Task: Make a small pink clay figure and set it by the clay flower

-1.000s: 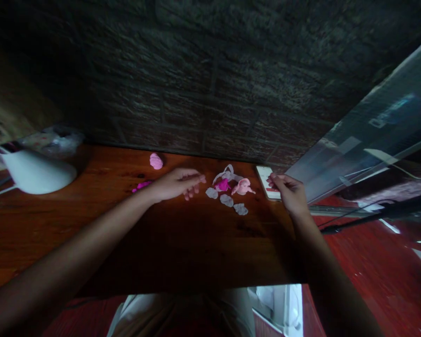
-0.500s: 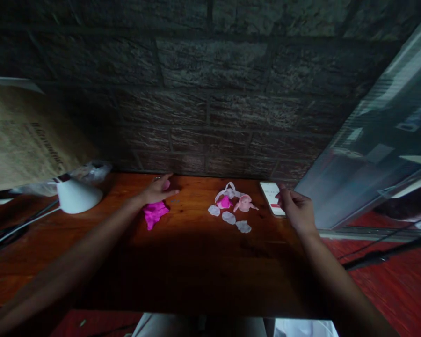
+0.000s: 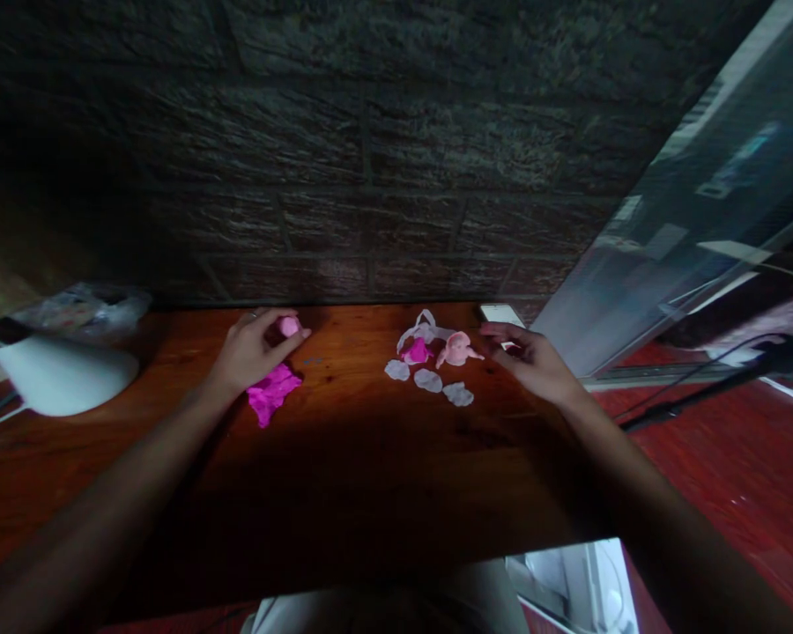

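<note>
My left hand (image 3: 252,352) is closed around a small pale pink lump (image 3: 289,327), held between thumb and fingers over the table. Just below that hand lies a crumpled magenta piece (image 3: 272,394), like paper or thin cloth. On the right, my right hand (image 3: 532,359) is open, thumb and fingers apart, in front of a white phone (image 3: 500,313) and partly covering it. Its fingertips are close to a light pink petal-like piece (image 3: 458,349). Beside this sit a small magenta piece (image 3: 416,352) and a white looped strip (image 3: 426,323). Several whitish petal-shaped pieces (image 3: 428,380) lie in front.
The wooden table (image 3: 357,440) runs up to a dark stone-block wall (image 3: 370,220). A white cone-shaped object (image 3: 72,374) and clear plastic wrapping (image 3: 99,308) are at the left. To the right stands a grey glass panel (image 3: 625,255), with a black bar (image 3: 687,401) near it.
My right hand has left the phone and moved left toward the light pink piece, its fingers opening. My left hand has closed on the pink lump. The view has shifted right.
</note>
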A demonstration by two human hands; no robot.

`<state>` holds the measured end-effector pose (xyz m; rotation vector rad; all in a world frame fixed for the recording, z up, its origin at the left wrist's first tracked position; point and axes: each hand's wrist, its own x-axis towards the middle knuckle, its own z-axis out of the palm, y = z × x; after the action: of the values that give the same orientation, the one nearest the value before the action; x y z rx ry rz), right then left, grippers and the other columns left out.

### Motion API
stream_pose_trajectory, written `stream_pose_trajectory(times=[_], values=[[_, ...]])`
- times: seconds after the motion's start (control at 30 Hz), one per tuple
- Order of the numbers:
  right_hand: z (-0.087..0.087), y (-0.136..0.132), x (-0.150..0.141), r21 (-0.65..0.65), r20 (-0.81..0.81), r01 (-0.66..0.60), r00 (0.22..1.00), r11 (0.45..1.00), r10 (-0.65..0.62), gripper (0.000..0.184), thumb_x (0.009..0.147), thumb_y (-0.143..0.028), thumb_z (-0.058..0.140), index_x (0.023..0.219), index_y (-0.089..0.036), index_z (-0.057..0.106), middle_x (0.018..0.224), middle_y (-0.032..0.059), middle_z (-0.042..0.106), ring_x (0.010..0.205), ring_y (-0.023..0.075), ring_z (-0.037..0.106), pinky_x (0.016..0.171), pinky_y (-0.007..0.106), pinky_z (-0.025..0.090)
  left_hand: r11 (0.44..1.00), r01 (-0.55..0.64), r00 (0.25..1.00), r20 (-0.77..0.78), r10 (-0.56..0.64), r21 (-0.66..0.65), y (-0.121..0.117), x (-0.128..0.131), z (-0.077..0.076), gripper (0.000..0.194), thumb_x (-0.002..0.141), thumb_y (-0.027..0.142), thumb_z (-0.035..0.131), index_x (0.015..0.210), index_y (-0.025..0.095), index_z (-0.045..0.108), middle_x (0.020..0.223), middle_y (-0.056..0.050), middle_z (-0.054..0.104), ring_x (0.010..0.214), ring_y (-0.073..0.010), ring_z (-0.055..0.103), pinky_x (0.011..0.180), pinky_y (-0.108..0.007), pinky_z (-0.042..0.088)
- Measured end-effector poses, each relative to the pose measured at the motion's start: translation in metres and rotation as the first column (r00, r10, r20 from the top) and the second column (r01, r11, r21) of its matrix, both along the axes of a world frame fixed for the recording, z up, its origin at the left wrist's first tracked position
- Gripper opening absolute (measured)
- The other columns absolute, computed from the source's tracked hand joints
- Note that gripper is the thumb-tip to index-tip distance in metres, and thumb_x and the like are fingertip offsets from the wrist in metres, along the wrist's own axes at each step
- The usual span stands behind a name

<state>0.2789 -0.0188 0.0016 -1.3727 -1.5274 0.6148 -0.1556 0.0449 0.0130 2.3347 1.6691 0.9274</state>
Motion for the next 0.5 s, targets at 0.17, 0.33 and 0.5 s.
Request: stream_pose_trajectory(times=[0.17, 0.33, 0.5], values=[[-0.01, 0.002, 0.004, -0.05, 0.107, -0.161, 0.98, 0.986, 0.166, 0.057, 0.077, -0.037, 0.079, 0.13, -0.019, 0.068, 0.121, 0.0142, 0.076, 0.105, 0.0284, 0.073, 0.09, 0.045, 0.061, 0.996, 0.054, 0.995, -0.083, -0.06, -0.066, 0.006, 0.0, -0.005, 0.05, 0.085, 0.059, 0.061, 0.111, 0.019, 0.072, 0.119, -0.016, 0.076, 0.116, -0.0364, 0.067, 0.108, -0.052, 0.047], [-0.01, 0.0, 0.003, -0.076, 0.149, -0.183, 0.97, 0.98, 0.192, 0.05, 0.079, -0.035, 0.079, 0.126, -0.02, 0.07, 0.12, 0.0128, 0.077, 0.105, 0.0284, 0.074, 0.095, 0.047, 0.061, 0.989, 0.061, 0.993, -0.089, -0.073, -0.137, 0.004, -0.002, 0.004, 0.059, 0.081, 0.061, 0.066, 0.12, 0.018, 0.07, 0.128, -0.017, 0.073, 0.123, -0.0389, 0.065, 0.109, -0.053, 0.047], [-0.012, -0.001, -0.005, -0.061, 0.131, -0.21, 0.967, 0.976, 0.217, 0.034, 0.079, -0.029, 0.078, 0.112, -0.022, 0.074, 0.113, 0.0093, 0.08, 0.097, 0.0257, 0.076, 0.09, 0.043, 0.063, 0.983, 0.17, 0.985, 0.047, -0.167, -0.073, -0.021, 0.048, 0.034, 0.054, 0.09, 0.059, 0.059, 0.123, 0.017, 0.069, 0.115, -0.012, 0.078, 0.1, -0.0281, 0.073, 0.097, -0.043, 0.055]])
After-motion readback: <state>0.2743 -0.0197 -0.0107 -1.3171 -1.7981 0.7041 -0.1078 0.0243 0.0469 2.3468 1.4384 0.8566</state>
